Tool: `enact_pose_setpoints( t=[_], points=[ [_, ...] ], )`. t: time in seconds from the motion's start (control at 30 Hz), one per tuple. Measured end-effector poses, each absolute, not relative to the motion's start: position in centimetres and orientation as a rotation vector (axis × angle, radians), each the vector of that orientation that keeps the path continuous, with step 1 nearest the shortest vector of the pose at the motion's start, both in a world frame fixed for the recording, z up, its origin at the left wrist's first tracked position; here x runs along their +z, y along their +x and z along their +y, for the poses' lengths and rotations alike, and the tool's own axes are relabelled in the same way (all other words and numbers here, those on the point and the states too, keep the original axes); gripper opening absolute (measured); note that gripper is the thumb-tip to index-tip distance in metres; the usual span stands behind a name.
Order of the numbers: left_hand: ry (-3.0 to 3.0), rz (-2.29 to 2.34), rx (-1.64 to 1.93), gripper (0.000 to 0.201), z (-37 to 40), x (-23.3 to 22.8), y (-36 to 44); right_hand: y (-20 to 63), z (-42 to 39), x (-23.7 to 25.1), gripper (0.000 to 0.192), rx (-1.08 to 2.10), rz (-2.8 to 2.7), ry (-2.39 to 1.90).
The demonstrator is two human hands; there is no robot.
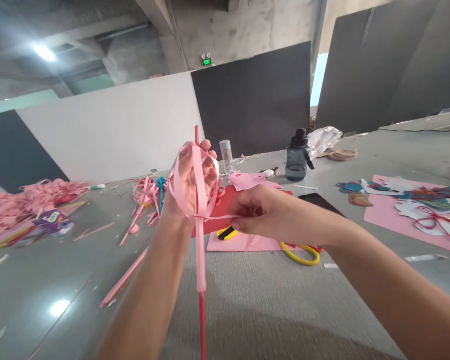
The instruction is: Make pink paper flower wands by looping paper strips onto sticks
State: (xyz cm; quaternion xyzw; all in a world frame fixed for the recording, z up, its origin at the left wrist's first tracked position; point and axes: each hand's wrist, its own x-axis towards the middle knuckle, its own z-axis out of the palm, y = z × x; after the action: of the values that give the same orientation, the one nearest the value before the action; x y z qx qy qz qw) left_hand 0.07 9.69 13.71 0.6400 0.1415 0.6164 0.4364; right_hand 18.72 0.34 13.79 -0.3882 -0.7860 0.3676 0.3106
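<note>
Right hand (260, 212) pinches a thin pink strip (222, 217), apparently binding pink paper loops (199, 182); left hand (188, 184) curls its fingers behind, grip unclear. Next likely needs steady tension.

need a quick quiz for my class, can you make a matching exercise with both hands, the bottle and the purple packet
1 left hand
2 right hand
3 water bottle
4 purple packet

A beside the pink pile
B pinching a thin pink strip
C behind the pink loops
D left of the clear plastic

Pairs: 1-C, 2-B, 3-D, 4-A
</note>
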Motion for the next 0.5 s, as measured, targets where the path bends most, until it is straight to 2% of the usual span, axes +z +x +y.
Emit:
enact_pose_setpoints(
  t=[0.1,0.2,0.37,0.5],
  points=[
    [1.486,0.369,1.533,0.019,10.2,13.4,0.1,19.2,-0.2,14.2,0.019,0.618,-2.070,-1.077],
    [1.411,0.373,1.503,0.016,10.5,13.3,0.0,19.8,-0.4,14.5,0.021,0.484,-1.974,-1.040],
    [1.336,0.353,1.406,0.017,9.7,13.9,-0.1,20.7,-0.5,15.6,0.010,0.659,-1.758,-0.939],
    [1.318,0.414,1.393,0.024,9.0,13.9,0.0,20.8,-0.5,16.2,0.006,0.935,-1.556,-0.817]
  ],
)
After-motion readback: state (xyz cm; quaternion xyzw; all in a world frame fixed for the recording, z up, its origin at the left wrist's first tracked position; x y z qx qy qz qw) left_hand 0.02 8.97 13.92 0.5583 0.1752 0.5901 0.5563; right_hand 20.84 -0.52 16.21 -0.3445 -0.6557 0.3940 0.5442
